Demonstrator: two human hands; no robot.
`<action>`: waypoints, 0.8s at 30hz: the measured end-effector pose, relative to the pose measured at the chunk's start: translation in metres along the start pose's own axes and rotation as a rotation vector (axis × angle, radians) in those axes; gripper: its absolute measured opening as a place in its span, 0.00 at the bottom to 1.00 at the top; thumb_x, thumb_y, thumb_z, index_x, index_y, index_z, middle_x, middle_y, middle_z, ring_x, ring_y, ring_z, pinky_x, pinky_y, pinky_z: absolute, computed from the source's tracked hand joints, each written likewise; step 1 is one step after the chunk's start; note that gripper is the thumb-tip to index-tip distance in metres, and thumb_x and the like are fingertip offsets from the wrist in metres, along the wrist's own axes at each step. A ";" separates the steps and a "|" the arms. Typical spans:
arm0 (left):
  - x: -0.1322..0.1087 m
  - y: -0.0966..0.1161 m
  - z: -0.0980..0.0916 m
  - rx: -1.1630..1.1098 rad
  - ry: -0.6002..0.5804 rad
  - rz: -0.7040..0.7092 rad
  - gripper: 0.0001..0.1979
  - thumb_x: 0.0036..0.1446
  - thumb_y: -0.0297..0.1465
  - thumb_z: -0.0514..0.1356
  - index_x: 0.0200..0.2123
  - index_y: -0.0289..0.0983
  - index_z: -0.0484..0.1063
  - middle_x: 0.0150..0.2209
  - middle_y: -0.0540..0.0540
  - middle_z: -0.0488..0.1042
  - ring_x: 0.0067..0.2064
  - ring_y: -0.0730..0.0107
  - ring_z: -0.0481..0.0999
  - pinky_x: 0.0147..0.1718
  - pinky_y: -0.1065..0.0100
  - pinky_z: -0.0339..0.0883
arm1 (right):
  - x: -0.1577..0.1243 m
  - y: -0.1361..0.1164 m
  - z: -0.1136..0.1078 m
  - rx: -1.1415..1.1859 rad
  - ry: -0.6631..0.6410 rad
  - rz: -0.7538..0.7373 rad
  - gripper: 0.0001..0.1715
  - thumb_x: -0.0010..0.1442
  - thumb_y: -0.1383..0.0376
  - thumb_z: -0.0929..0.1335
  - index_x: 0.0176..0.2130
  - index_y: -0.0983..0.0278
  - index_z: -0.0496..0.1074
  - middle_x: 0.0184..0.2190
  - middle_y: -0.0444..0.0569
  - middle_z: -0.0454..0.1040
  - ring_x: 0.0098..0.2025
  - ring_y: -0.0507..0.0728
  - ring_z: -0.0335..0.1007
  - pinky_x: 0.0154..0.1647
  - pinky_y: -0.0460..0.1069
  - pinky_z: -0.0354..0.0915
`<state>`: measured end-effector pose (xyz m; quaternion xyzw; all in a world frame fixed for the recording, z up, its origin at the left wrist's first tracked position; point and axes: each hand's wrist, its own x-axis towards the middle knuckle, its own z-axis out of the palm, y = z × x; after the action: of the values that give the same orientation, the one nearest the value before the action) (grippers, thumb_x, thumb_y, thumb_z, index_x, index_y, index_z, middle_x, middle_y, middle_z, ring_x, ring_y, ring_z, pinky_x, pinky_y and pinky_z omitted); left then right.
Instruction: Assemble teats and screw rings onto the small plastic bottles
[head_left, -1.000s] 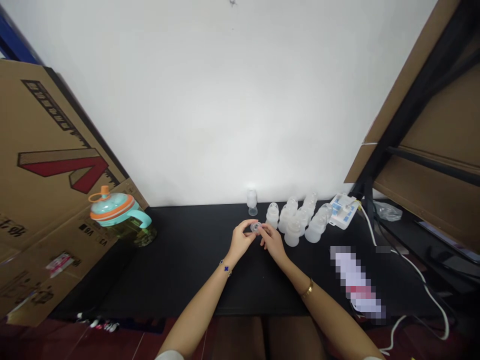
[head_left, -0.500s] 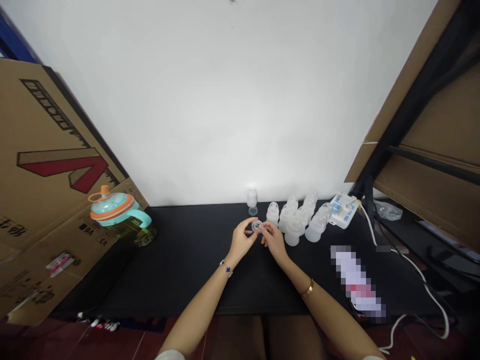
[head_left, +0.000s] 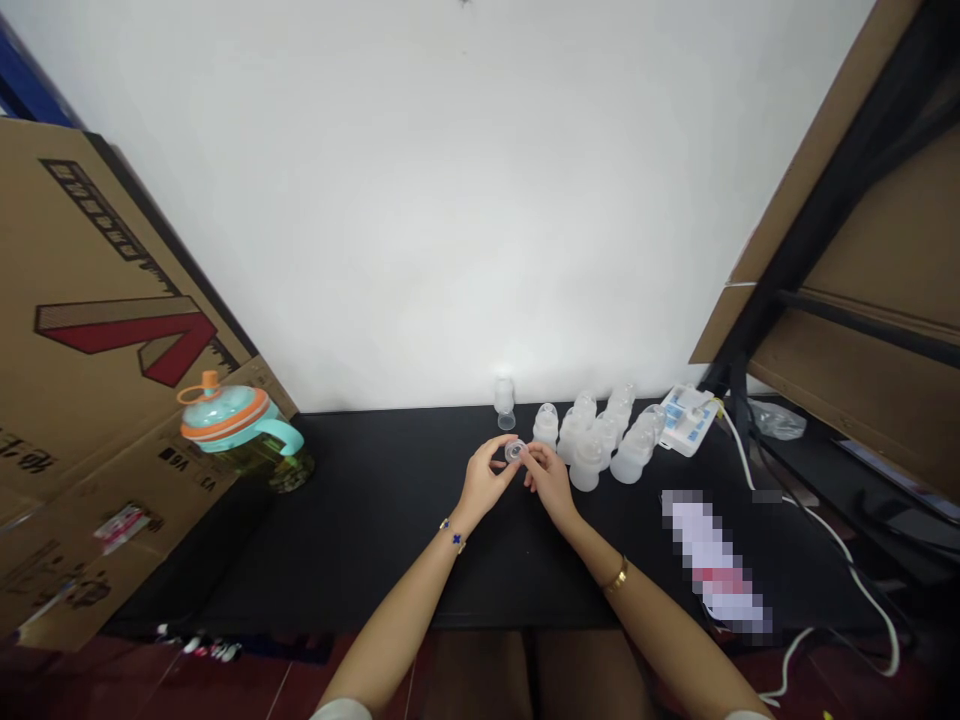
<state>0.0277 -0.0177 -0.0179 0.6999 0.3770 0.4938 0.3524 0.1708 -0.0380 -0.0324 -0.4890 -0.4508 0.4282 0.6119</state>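
Note:
My left hand (head_left: 486, 478) pinches a small clear round part (head_left: 515, 451), which looks like a baby bottle's collar or nipple ring, between thumb and fingers. From the other side my right hand (head_left: 547, 480) grips the same part with thumb and fingertips. Both hands hold it just above the black table. Just right of the hands stands a group of several whitish baby bottles (head_left: 586, 462) with clear domed caps. Behind the hands, against the wall, is a separate translucent bottle (head_left: 504, 392) with a small clear cup (head_left: 506, 420) at its front.
On the left, a large jug (head_left: 259, 430) with a turquoise and orange lid stands beside a cardboard box (head_left: 97, 350). To the right lie a white and blue packet (head_left: 686, 420), a blurred-out flat object (head_left: 716, 560) and a white cable (head_left: 832, 540). A black frame (head_left: 795, 230) rises there.
Almost nothing differs. The clear round part has shifted very slightly between my fingers, and both hands keep their hold on it.

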 end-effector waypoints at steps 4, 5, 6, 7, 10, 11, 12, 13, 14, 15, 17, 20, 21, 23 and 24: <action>0.000 -0.002 0.000 -0.018 0.000 -0.022 0.17 0.60 0.30 0.63 0.52 0.40 0.75 0.53 0.41 0.77 0.52 0.61 0.78 0.37 0.69 0.78 | 0.000 0.003 -0.001 0.006 -0.004 -0.001 0.25 0.54 0.44 0.73 0.36 0.62 0.72 0.25 0.44 0.74 0.17 0.49 0.60 0.14 0.44 0.54; 0.000 -0.002 0.001 -0.017 0.002 -0.026 0.16 0.60 0.30 0.63 0.52 0.40 0.75 0.53 0.41 0.78 0.52 0.61 0.78 0.36 0.69 0.78 | 0.001 0.004 -0.001 0.007 -0.008 0.003 0.25 0.54 0.45 0.73 0.36 0.63 0.72 0.25 0.44 0.75 0.17 0.49 0.61 0.14 0.43 0.54; 0.001 -0.003 0.001 -0.016 0.002 -0.029 0.16 0.60 0.31 0.63 0.52 0.40 0.75 0.53 0.41 0.78 0.51 0.61 0.79 0.36 0.70 0.78 | 0.001 0.005 -0.001 0.008 -0.013 0.008 0.25 0.54 0.45 0.73 0.37 0.63 0.72 0.26 0.44 0.75 0.17 0.49 0.61 0.14 0.43 0.54; 0.001 -0.003 0.001 -0.015 0.002 -0.031 0.16 0.60 0.31 0.63 0.52 0.40 0.75 0.53 0.41 0.78 0.51 0.61 0.79 0.35 0.70 0.78 | 0.001 0.005 -0.002 0.008 -0.017 0.015 0.25 0.54 0.45 0.73 0.37 0.63 0.72 0.27 0.45 0.75 0.17 0.49 0.61 0.14 0.43 0.54; 0.001 -0.005 0.001 -0.013 -0.010 -0.037 0.16 0.60 0.30 0.63 0.52 0.39 0.75 0.52 0.41 0.78 0.49 0.62 0.80 0.34 0.71 0.77 | 0.002 0.006 -0.002 0.009 -0.031 0.034 0.24 0.52 0.47 0.73 0.38 0.63 0.71 0.27 0.45 0.76 0.17 0.49 0.62 0.13 0.43 0.54; 0.001 -0.006 0.001 -0.011 -0.015 -0.039 0.16 0.60 0.30 0.62 0.52 0.39 0.75 0.52 0.41 0.78 0.48 0.63 0.80 0.34 0.72 0.76 | 0.002 0.007 -0.002 0.011 -0.035 0.037 0.24 0.52 0.47 0.74 0.38 0.63 0.71 0.27 0.44 0.76 0.17 0.49 0.62 0.13 0.43 0.54; 0.001 -0.006 0.001 -0.009 -0.020 -0.040 0.16 0.60 0.30 0.62 0.52 0.39 0.75 0.52 0.41 0.78 0.47 0.63 0.81 0.33 0.72 0.76 | 0.002 0.007 -0.002 0.012 -0.039 0.039 0.24 0.52 0.48 0.74 0.39 0.63 0.71 0.27 0.44 0.76 0.17 0.49 0.62 0.13 0.43 0.55; 0.001 -0.006 0.002 -0.005 -0.021 -0.040 0.16 0.60 0.29 0.62 0.52 0.39 0.75 0.52 0.41 0.78 0.46 0.64 0.81 0.33 0.72 0.76 | 0.002 0.007 -0.002 0.012 -0.041 0.041 0.23 0.52 0.49 0.74 0.39 0.63 0.72 0.27 0.44 0.75 0.17 0.49 0.62 0.13 0.43 0.55; 0.000 -0.007 0.002 -0.002 -0.022 -0.040 0.16 0.60 0.29 0.62 0.52 0.39 0.75 0.52 0.41 0.78 0.46 0.64 0.81 0.33 0.72 0.75 | 0.002 0.007 -0.001 0.011 -0.043 0.043 0.23 0.52 0.50 0.73 0.40 0.63 0.72 0.26 0.43 0.75 0.17 0.48 0.62 0.13 0.43 0.55; 0.000 -0.007 0.002 -0.001 -0.022 -0.039 0.16 0.60 0.29 0.61 0.52 0.39 0.75 0.52 0.41 0.78 0.45 0.65 0.81 0.33 0.72 0.75 | 0.002 0.007 -0.001 0.007 -0.045 0.045 0.23 0.52 0.50 0.73 0.40 0.63 0.72 0.26 0.43 0.75 0.17 0.48 0.61 0.13 0.43 0.54; 0.001 -0.007 0.001 0.003 -0.021 -0.036 0.16 0.60 0.28 0.61 0.52 0.39 0.75 0.52 0.41 0.78 0.45 0.65 0.81 0.33 0.72 0.75 | 0.002 0.007 -0.001 -0.001 -0.050 0.049 0.22 0.52 0.51 0.73 0.40 0.63 0.72 0.26 0.43 0.75 0.17 0.49 0.62 0.13 0.43 0.54; 0.001 -0.007 0.001 0.010 -0.017 -0.029 0.16 0.60 0.28 0.61 0.52 0.39 0.75 0.52 0.41 0.78 0.45 0.65 0.81 0.33 0.72 0.75 | 0.002 0.008 -0.001 -0.008 -0.062 0.048 0.21 0.52 0.52 0.73 0.40 0.63 0.72 0.26 0.42 0.74 0.17 0.48 0.62 0.13 0.43 0.54; 0.001 -0.007 0.001 0.012 -0.015 -0.028 0.15 0.60 0.29 0.61 0.51 0.40 0.76 0.52 0.41 0.78 0.45 0.65 0.81 0.33 0.72 0.75 | 0.002 0.008 -0.001 -0.009 -0.067 0.046 0.21 0.52 0.53 0.73 0.40 0.63 0.72 0.26 0.42 0.74 0.17 0.48 0.62 0.14 0.43 0.54; 0.001 -0.007 0.001 0.017 -0.012 -0.025 0.15 0.60 0.28 0.61 0.51 0.40 0.76 0.52 0.41 0.78 0.44 0.65 0.81 0.33 0.71 0.75 | 0.002 0.008 -0.001 -0.014 -0.074 0.041 0.21 0.52 0.52 0.73 0.40 0.62 0.72 0.26 0.42 0.73 0.17 0.49 0.62 0.14 0.42 0.54; 0.001 -0.007 0.001 0.020 -0.011 -0.023 0.15 0.60 0.28 0.61 0.51 0.40 0.76 0.51 0.41 0.78 0.44 0.65 0.81 0.33 0.71 0.75 | 0.002 0.008 -0.001 -0.016 -0.076 0.039 0.21 0.52 0.52 0.73 0.40 0.62 0.72 0.26 0.42 0.73 0.18 0.49 0.62 0.14 0.42 0.54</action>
<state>0.0278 -0.0136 -0.0239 0.7017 0.3880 0.4820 0.3532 0.1717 -0.0352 -0.0400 -0.4861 -0.4675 0.4544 0.5819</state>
